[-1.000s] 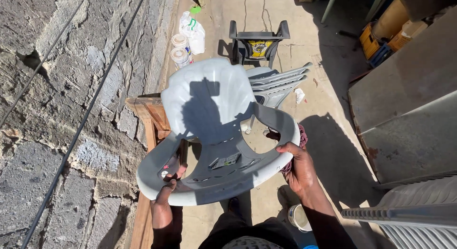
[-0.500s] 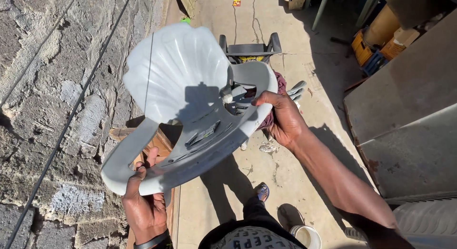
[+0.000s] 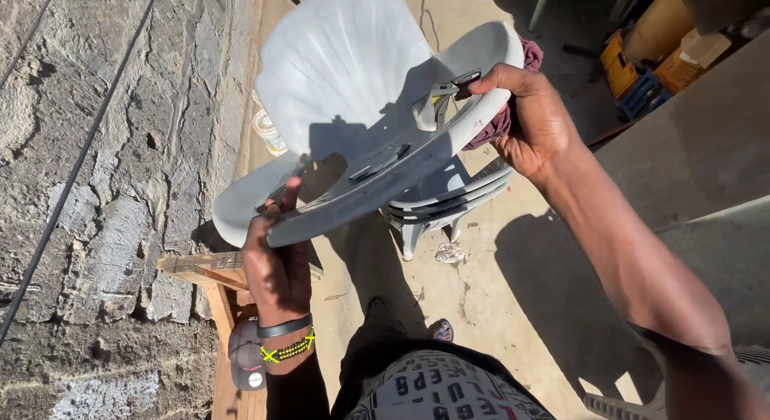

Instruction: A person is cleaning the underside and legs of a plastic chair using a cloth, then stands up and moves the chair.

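- The left hand (image 3: 277, 263) is clamped on the near left armrest of a pale grey plastic chair (image 3: 353, 107), fingers curled over the rim and thumb pointing up along it; a black band and a yellow-green beaded bracelet (image 3: 287, 349) sit on that wrist.
- The right hand (image 3: 533, 119) is closed around the far right armrest of the same chair, and it also pinches a dark red cloth (image 3: 513, 107) against the plastic, so the cloth bunches out behind the fingers.
- The chair is held up in the air between the two hands, well above the ground, tilted so its left armrest is low and near and its right armrest high and far; its fan-ribbed backrest faces the camera.
- Directly beneath the raised chair, on the concrete floor (image 3: 481, 308), stands a stack of similar grey chairs (image 3: 445, 199), partly hidden by the held one.
- Just beside that stack lies a small crumpled scrap (image 3: 451, 253).
- To the left rises a rough stone wall (image 3: 96, 187) with a dark cable running down it; a wooden frame (image 3: 204, 271) leans at its foot, just behind the left hand.
- Far right, in shade, sit yellow and blue crates (image 3: 642, 67).
- At the near edge the person's printed shirt and one foot show.
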